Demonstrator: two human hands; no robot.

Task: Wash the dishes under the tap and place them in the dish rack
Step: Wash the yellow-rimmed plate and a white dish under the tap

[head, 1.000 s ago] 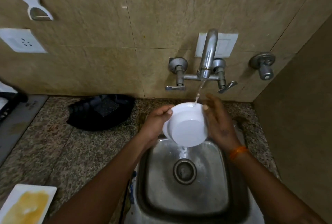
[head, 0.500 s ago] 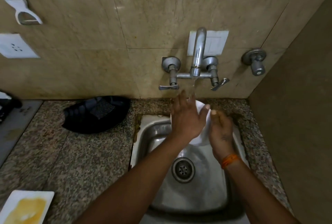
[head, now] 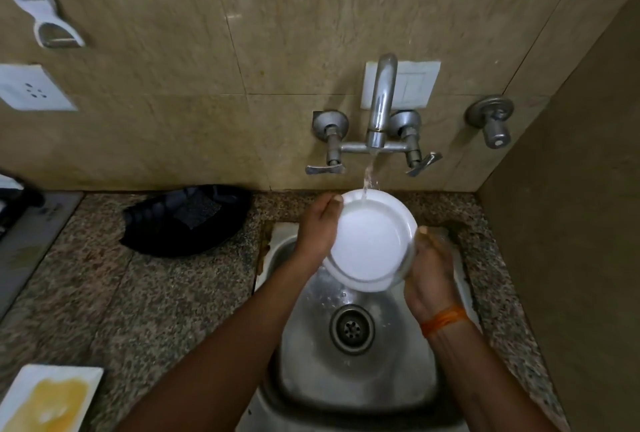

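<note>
Two hands, left hand (head: 317, 230) and right hand (head: 429, 268), clasp round glossy white bowl (head: 370, 241) under tap (head: 379, 102) stream

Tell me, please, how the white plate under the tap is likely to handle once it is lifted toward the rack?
The white plate looks rigid. Water from the tap is running over it, so it is probably slippery. Left hand and right hand both grip its rim.

Left hand (head: 317, 229) fingers tucked behind white bowl (head: 370, 241), can't see them. Yellow-stained plate (head: 48, 397) way off to its left, chopped by frame edge.
</note>
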